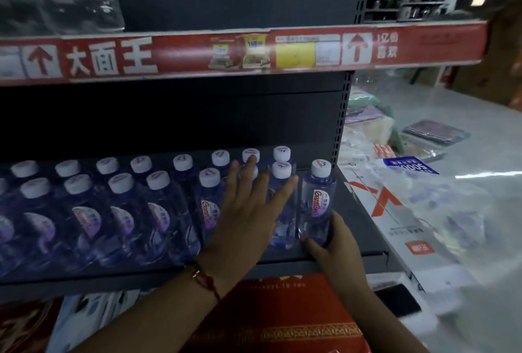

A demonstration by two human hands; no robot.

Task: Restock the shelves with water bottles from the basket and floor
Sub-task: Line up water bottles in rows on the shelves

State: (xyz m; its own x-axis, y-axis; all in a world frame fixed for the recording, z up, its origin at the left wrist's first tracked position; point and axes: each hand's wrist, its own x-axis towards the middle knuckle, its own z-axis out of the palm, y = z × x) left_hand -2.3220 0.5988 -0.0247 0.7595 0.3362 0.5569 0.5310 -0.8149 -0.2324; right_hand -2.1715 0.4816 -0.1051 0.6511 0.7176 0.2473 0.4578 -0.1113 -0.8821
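Observation:
Rows of clear water bottles point(158, 206) with white caps and purple labels stand on the dark middle shelf point(364, 228). My right hand point(336, 242) grips the base of one upright water bottle point(317, 197) at the right end of the front row, near the shelf's front edge. My left hand point(248, 211) lies flat, fingers spread, against the fronts of the neighbouring bottles just left of it, one fingertip touching a cap in the back row.
A red shelf strip point(226, 53) with white characters runs overhead. Red boxes point(282, 324) sit on the level below. To the right, the pale floor point(466, 132) holds plastic-wrapped packs, cardboard point(395, 211) and a dark flat object point(398, 299).

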